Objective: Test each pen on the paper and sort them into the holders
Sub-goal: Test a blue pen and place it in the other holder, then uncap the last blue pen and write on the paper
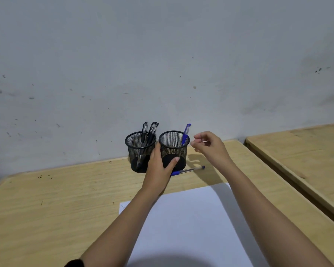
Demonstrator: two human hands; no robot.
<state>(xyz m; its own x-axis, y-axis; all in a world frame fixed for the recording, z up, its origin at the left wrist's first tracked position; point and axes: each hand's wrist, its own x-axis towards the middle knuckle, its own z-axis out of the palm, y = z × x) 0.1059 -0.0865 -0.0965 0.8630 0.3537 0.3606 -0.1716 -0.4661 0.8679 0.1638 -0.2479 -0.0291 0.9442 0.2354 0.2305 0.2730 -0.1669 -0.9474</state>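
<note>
Two round black wire-mesh pen holders stand side by side, touching or nearly so, at the back of the pale wooden worktop (46, 199) against a scuffed grey wall (162, 54). The left holder (137, 143) carries several black-capped pens (149, 132); how many is hard to count, since their barrels overlap behind the mesh. The right holder (174, 139) carries one blue-capped pen (185, 134) leaning on its right rim.

The left hand (159, 166) grasps the right holder low on its wall, thumb on the front; its fingers pass between the two holders and are hidden. It also covers part of the left holder's base. The right hand (210, 146) hovers just right of the blue pen's cap, fingers loosely curled and apart, holding nothing.

A clear-barrelled pen with a blue cap (187, 171) lies on the worktop in front of the right holder, one end hidden behind the left hand. The white sheet of paper (191, 218) lies nearer, its bottom cut off and shadowed; a faint mark sits at its far left corner, too small to read.
</note>
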